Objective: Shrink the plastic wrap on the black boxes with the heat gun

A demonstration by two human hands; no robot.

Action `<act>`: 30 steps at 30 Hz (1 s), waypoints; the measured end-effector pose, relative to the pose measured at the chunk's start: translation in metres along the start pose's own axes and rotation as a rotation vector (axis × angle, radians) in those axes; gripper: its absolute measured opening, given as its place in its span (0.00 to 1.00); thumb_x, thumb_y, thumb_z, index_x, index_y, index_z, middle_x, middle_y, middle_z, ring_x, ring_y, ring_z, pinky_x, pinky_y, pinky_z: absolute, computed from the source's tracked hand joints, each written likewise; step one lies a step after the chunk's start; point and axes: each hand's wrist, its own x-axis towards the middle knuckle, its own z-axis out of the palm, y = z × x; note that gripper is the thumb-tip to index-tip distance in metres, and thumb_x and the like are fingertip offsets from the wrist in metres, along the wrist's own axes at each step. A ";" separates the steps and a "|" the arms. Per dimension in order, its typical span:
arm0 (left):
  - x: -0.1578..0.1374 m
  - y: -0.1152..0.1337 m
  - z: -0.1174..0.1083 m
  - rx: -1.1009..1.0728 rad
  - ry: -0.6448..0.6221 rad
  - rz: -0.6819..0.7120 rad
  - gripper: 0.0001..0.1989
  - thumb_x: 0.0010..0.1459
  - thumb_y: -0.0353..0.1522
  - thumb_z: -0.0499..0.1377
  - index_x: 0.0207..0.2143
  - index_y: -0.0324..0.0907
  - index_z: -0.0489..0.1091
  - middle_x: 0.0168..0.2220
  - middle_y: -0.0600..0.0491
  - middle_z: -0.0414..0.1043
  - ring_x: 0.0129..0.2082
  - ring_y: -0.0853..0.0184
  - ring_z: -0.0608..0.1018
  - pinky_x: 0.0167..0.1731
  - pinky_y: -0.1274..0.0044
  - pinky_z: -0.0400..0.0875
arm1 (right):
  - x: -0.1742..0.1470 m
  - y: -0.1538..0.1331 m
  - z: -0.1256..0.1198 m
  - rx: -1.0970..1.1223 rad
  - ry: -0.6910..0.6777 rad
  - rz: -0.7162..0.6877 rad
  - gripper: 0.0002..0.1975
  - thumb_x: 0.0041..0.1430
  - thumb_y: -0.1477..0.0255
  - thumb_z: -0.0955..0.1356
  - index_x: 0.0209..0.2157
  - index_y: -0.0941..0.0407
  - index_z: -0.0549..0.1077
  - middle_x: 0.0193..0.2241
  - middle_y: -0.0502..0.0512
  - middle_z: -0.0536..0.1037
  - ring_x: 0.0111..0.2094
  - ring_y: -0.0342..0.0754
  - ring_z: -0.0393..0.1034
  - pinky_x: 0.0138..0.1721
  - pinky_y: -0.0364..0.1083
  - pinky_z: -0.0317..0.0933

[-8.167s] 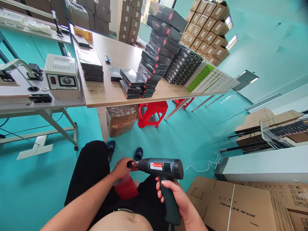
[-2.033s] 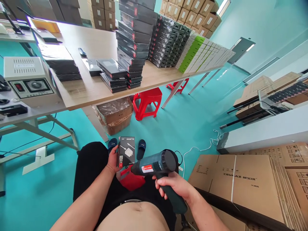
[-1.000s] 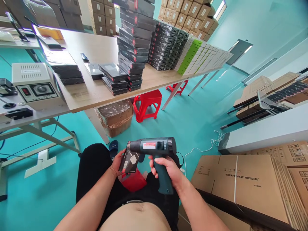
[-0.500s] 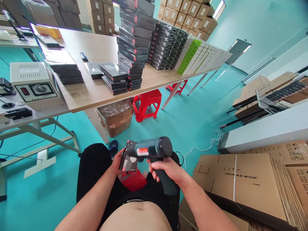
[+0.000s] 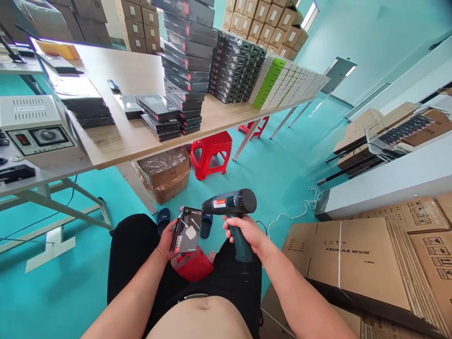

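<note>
My right hand (image 5: 243, 230) is wrapped round the grip of a dark green heat gun (image 5: 229, 201), whose nozzle points left. In my left hand (image 5: 166, 241) is a flat black box (image 5: 189, 230) with a white charger picture on its front, gripped along its left edge and tilted up over my lap. The nozzle end is close to the box's upper right corner; whether they touch I cannot tell. Fingers of my left hand behind the box are hidden.
Ahead, a wooden table (image 5: 120, 148) bears a tall stack of black boxes (image 5: 189, 52), wrapped packs (image 5: 235, 66) and white-green boxes (image 5: 270, 84). A grey control unit (image 5: 38, 129) stands left. Red stools (image 5: 212, 146) are below the table. Cartons (image 5: 353, 254) and a white cable (image 5: 289, 217) lie right.
The heat gun has moved up and right off the front of the box, so more of the printed face shows. The whole view has shifted slightly.
</note>
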 end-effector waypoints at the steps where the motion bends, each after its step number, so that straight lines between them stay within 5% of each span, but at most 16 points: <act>1: 0.000 0.000 0.000 -0.002 -0.001 0.007 0.23 0.57 0.44 0.56 0.45 0.35 0.72 0.34 0.42 0.79 0.39 0.50 0.80 0.38 0.62 0.74 | -0.002 0.002 -0.005 -0.029 0.003 0.014 0.13 0.49 0.68 0.70 0.37 0.60 0.73 0.27 0.54 0.76 0.22 0.43 0.69 0.21 0.42 0.65; 8: 0.006 0.000 0.002 -0.038 0.029 0.131 0.19 0.56 0.42 0.58 0.44 0.37 0.72 0.35 0.45 0.79 0.39 0.54 0.80 0.43 0.64 0.73 | -0.038 0.023 -0.023 -0.192 -0.390 0.238 0.15 0.48 0.71 0.70 0.39 0.61 0.74 0.26 0.54 0.77 0.21 0.44 0.70 0.20 0.41 0.63; 14: 0.017 0.002 -0.006 -0.091 0.137 0.186 0.21 0.56 0.47 0.58 0.43 0.40 0.69 0.40 0.44 0.76 0.42 0.55 0.79 0.44 0.60 0.73 | -0.030 0.031 -0.030 0.009 -0.025 0.098 0.15 0.50 0.68 0.68 0.39 0.60 0.73 0.28 0.53 0.76 0.23 0.43 0.70 0.21 0.41 0.64; 19: 0.026 0.003 -0.016 -0.096 0.136 0.194 0.18 0.56 0.46 0.57 0.35 0.39 0.67 0.34 0.45 0.75 0.37 0.55 0.79 0.40 0.60 0.75 | -0.034 0.039 -0.011 0.002 -0.220 0.122 0.16 0.48 0.68 0.70 0.39 0.61 0.74 0.29 0.56 0.77 0.23 0.44 0.71 0.21 0.41 0.63; 25: 0.023 0.005 -0.017 -0.204 0.151 0.165 0.17 0.57 0.43 0.58 0.41 0.39 0.67 0.40 0.41 0.75 0.44 0.50 0.77 0.41 0.56 0.74 | -0.030 0.042 0.003 0.016 -0.061 0.054 0.17 0.49 0.66 0.70 0.40 0.61 0.74 0.27 0.54 0.76 0.23 0.43 0.70 0.22 0.42 0.64; 30: 0.025 0.005 -0.016 -0.204 0.152 0.232 0.10 0.56 0.37 0.59 0.36 0.39 0.67 0.33 0.46 0.75 0.35 0.57 0.80 0.36 0.63 0.77 | -0.034 0.044 0.003 -0.062 -0.198 0.081 0.15 0.49 0.67 0.70 0.38 0.61 0.75 0.27 0.54 0.77 0.23 0.44 0.70 0.24 0.43 0.65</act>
